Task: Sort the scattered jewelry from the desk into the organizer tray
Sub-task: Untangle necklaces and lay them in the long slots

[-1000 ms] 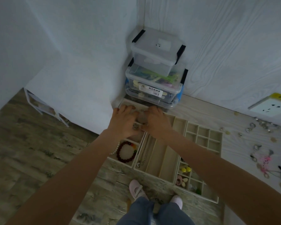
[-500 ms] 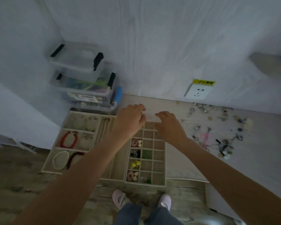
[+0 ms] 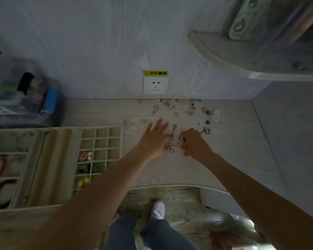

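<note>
From my head: my left hand (image 3: pixel 154 139) lies spread and empty on the bench (image 3: pixel 233 150). My right hand (image 3: pixel 192 142) has its fingers curled, pinching a tangled trinket (image 3: pixel 172 147) between both hands. The tray (image 3: pixel 98 152) sits left, nearer my left hand.

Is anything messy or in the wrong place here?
Yes. Lots of small jewelry pieces lie scattered loose on the desk below the wall socket, not in the organizer tray, where many little compartments look empty.
</note>
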Demonstrator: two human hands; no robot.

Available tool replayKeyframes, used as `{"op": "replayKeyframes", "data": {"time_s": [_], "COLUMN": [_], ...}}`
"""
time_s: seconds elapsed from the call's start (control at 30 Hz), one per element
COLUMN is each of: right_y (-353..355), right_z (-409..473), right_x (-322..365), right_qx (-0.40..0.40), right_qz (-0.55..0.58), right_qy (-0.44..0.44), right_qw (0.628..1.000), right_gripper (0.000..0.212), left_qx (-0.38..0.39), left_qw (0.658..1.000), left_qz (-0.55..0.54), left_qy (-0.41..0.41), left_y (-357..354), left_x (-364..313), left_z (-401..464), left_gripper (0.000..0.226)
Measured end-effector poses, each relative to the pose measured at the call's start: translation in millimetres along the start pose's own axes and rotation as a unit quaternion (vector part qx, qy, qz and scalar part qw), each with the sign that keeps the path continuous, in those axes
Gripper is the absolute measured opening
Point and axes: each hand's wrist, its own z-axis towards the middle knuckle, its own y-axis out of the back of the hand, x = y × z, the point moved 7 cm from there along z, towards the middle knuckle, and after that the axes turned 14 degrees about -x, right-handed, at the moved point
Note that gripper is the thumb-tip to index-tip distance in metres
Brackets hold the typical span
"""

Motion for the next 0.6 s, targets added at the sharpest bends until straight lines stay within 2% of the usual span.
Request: {"op": "replayKeyframes", "data": {"time_s": [0.17,0.27,0.33,0.37,0.43,0.5,0.6], "right_y": [-10,-15,-10,-4,19,40,73], "right_z": [2,2,2,2,-2,-4,-1], "right_x": [-4,-1,1,2,5,7,15], "right_qx": [-0.02,-0.023,-0.045,-0.057,-0.067,-0.066,-0.088], "right_qz": [-0.039,-0.103,-0.105,-0.071,0.095,0.28,0.334], "right_qy": [0.045,0.082,0.1,0.095,0.046,-0.01,-0.014], "right_qw": [0.998,0.991,0.988,0.991,0.992,0.958,0.938], "right_gripper": [0.027,0.032,0.036,0.033,0.015,0.008,0.011], "left_qx": [-0.031,-0.026,-0.042,-0.066,-0.112,-0.085,-0.038], "left_qw": [0.998,0.998,0.997,0.993,0.976,0.938,0.893], "left_qz": [0.048,0.03,-0.026,-0.07,-0.178,-0.328,-0.438], "left_qy": [0.023,0.05,0.062,0.063,0.055,0.068,0.093], "left_y": [-12,-11,-6,0,15,25,42], "left_x": [7,11,11,9,1,-8,-15], "left_z": [-5,-8,-8,-7,-3,3,9], "left_gripper": [0.061,0.063,0.059,0.057,0.054,0.049,0.03]}}
